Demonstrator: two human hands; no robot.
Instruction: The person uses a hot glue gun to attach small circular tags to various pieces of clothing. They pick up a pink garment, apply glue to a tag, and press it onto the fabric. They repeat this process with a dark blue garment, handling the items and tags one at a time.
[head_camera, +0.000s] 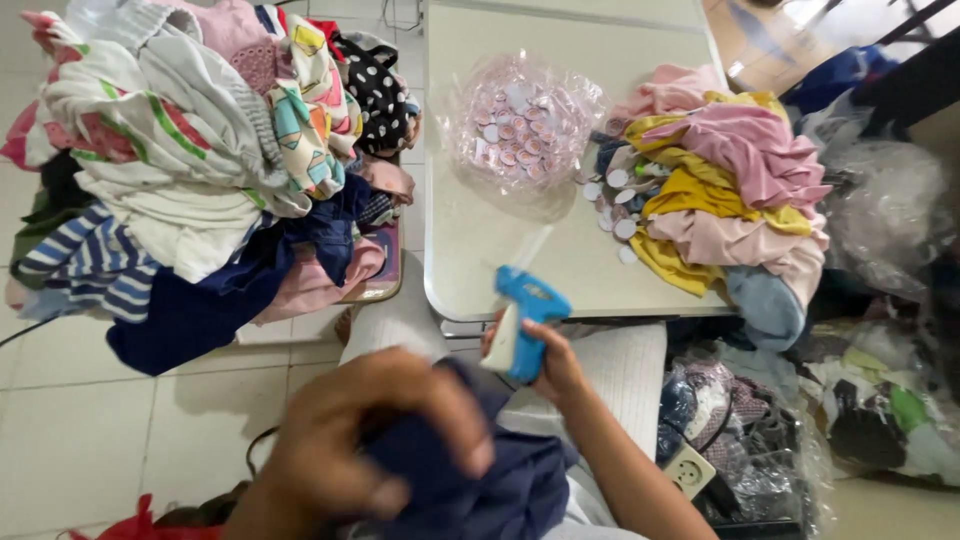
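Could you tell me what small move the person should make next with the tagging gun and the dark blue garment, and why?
Probably bring the blue tagging gun in the right hand down to the dark blue garment gripped by the left hand. The gun is raised, its tip pointing away toward the table, apart from the cloth.

A clear plastic bag of round paper tags (520, 125) lies mid-surface (480, 240); the pink and yellow cloth heap (725, 190) sits along its right edge, loose tags between them.
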